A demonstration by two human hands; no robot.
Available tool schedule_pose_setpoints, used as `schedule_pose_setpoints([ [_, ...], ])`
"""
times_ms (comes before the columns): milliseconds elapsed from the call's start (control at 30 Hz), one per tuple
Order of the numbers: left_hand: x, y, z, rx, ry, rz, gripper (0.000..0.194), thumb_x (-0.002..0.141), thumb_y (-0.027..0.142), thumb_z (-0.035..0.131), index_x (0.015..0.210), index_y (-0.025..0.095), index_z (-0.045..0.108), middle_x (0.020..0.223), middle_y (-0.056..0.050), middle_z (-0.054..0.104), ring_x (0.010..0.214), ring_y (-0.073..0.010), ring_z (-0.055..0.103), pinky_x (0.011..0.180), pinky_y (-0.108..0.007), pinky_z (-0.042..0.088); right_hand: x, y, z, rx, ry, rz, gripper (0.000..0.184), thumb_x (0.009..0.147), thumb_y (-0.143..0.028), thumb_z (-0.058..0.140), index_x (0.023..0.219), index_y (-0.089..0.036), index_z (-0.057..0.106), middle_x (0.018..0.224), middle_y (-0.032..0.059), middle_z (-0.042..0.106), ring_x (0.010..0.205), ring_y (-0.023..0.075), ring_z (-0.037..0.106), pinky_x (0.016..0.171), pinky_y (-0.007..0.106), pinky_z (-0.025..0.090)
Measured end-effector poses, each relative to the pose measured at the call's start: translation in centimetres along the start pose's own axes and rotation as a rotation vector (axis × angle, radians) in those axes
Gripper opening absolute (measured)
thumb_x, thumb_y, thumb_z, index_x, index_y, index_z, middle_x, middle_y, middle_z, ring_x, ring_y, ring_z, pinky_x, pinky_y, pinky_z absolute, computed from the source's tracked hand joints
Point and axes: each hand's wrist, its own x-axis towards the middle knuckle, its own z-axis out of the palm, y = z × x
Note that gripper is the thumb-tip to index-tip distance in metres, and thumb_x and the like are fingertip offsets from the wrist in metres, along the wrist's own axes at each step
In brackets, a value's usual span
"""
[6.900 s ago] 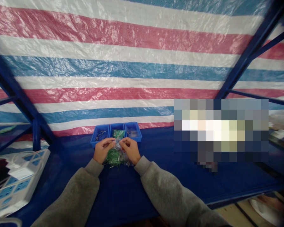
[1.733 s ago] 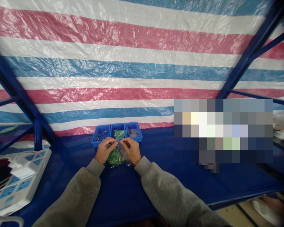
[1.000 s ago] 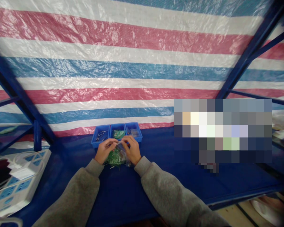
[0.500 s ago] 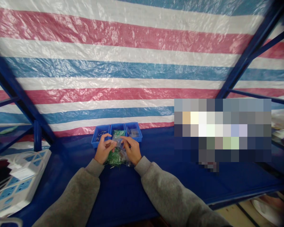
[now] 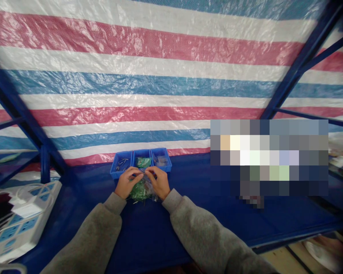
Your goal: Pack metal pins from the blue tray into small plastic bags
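Clear plastic bag (image 5: 144, 176): pinched between both hands, just above a green bundle in clear plastic (image 5: 138, 193), which lies on the blue work surface (image 5: 188, 224).
Left hand (image 5: 126, 183): narrow, holding the bag's left side.
Right hand (image 5: 160, 182): narrow, holding the bag's right side.
Blue three-compartment plastic tray (image 5: 117, 174): placed just far of the hands. Metal pins (image 5: 121, 163) are held on the left, green packets (image 5: 143, 162) in the middle, small clear bags (image 5: 160, 160) on the right.
White power strip (image 5: 20, 220): placed well left, near.
Striped plastic tarpaulin (image 5: 131, 76): hung beyond the surface.
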Motion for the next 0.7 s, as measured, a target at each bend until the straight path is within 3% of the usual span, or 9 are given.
schedule_pose_setpoints([
  [167,0.05,-0.04,0.03,-0.085,0.036,-0.141,0.022,0.073,0.036,0.064,0.074,0.013,0.065,0.066,-0.003,0.062,0.057,-0.0129,0.055,0.055,-0.024,0.047,-0.02,-0.39,-0.2,0.034,0.009,-0.013,0.022,0.09,-0.019,0.042,0.096,-0.018,0.063,0.087,0.0039,0.065,0.079,0.0146,0.06,0.072,0.025,0.047],
  [300,0.16,0.1,-0.13,-0.214,0.112,-0.208,0.031,0.071,0.035,0.067,0.092,0.015,0.057,0.055,0.002,0.06,0.05,-0.012,0.055,0.055,-0.024,0.047,-0.05,-0.33,-0.23,0.018,-0.021,-0.071,0.027,0.085,-0.012,0.044,0.102,-0.02,0.063,0.104,0.0069,0.059,0.089,0.0156,0.057,0.072,0.026,0.049],
  [400,0.14,0.37,-0.11,-0.307,0.104,-0.211,0.042,0.071,0.034,0.068,0.105,0.018,0.048,0.055,0.005,0.059,0.05,-0.0112,0.055,0.055,-0.024,0.046,-0.05,-0.02,-0.12,0.002,-0.041,-0.065,0.023,0.082,-0.014,0.052,0.099,-0.021,0.065,0.11,0.0076,0.054,0.081,0.0139,0.057,0.067,0.025,0.049],
  [567,-0.01,0.75,0.03,-0.313,0.029,-0.179,0.035,0.075,0.037,0.064,0.101,0.016,0.054,0.058,0.003,0.058,0.053,-0.0114,0.055,0.059,-0.025,0.046,0.12,0.18,-0.11,0.003,0.013,-0.016,0.011,0.083,-0.023,0.055,0.084,-0.019,0.065,0.093,0.0062,0.06,0.08,0.015,0.057,0.066,0.024,0.048],
  [700,0.01,0.45,0.02,-0.175,0.038,-0.1,0.026,0.068,0.035,0.07,0.084,0.014,0.065,0.078,-0.004,0.062,0.075,-0.0165,0.058,0.069,-0.027,0.047,0.13,0.17,0.08,0.054,0.023,0.062,0.013,0.083,-0.028,0.055,0.081,-0.018,0.064,0.075,0.0024,0.064,0.068,0.0142,0.059,0.063,0.024,0.047],
])
